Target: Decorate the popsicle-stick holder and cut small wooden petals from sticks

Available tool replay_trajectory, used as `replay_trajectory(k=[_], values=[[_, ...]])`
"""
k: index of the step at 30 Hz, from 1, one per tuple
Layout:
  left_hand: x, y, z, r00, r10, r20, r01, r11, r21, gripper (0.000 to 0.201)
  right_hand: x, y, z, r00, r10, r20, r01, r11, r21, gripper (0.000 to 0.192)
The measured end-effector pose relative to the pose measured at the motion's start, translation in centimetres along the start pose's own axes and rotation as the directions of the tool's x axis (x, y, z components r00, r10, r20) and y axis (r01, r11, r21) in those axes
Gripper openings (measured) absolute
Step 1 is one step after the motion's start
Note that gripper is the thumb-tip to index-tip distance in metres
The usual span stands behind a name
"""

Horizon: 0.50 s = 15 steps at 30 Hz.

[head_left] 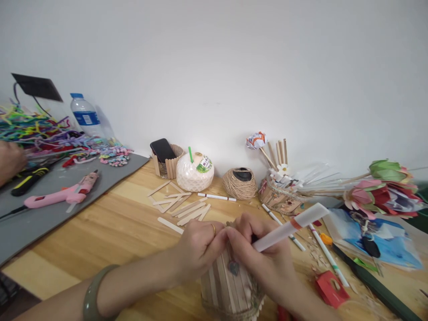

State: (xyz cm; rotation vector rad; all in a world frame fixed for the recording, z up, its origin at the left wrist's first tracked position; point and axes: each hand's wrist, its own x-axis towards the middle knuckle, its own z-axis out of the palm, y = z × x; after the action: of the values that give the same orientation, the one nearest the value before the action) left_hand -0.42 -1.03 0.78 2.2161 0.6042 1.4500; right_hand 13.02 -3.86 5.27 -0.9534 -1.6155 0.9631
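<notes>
Low in front of me is a craft-stick holder [225, 290] with upright wooden sticks and twine round its lower edge. A small grey-blue heart [233, 268] sits on its side. My left hand [199, 243], a ring on one finger, is closed in a pinch at the holder's top edge. My right hand [267, 256] meets it there, thumb and fingertips together. A white marker [284, 232] with an orange band is gripped in the right hand and points up to the right. The fingertips hide what lies between them at the rim.
Loose craft sticks [187, 209], a white coconut [195, 171], a twine ball [239, 183] and a decorated basket [281, 198] stand beyond my hands. Markers and paper tulips [384, 191] lie right. A pink glue gun [67, 194] and another person's hand [11, 158] are left.
</notes>
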Motion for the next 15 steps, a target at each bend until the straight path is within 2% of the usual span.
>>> replay_trajectory(k=[5,9,15], values=[[-0.15,-0.31,0.03,0.999,-0.051,0.004,0.051,0.998,0.039,0.042,0.45,0.11,-0.09,0.997,0.026,-0.073,-0.020,0.996,0.091,0.034],[-0.19,-0.40,0.05,0.998,-0.062,0.025,0.062,0.998,0.005,0.041,0.58,-0.01,-0.04,0.999,0.004,-0.043,-0.002,0.999,0.051,0.031],[0.00,-0.20,0.01,0.998,-0.064,0.024,0.065,0.998,-0.009,0.044,0.62,-0.01,-0.01,0.998,-0.021,-0.059,0.022,1.000,0.000,0.032]])
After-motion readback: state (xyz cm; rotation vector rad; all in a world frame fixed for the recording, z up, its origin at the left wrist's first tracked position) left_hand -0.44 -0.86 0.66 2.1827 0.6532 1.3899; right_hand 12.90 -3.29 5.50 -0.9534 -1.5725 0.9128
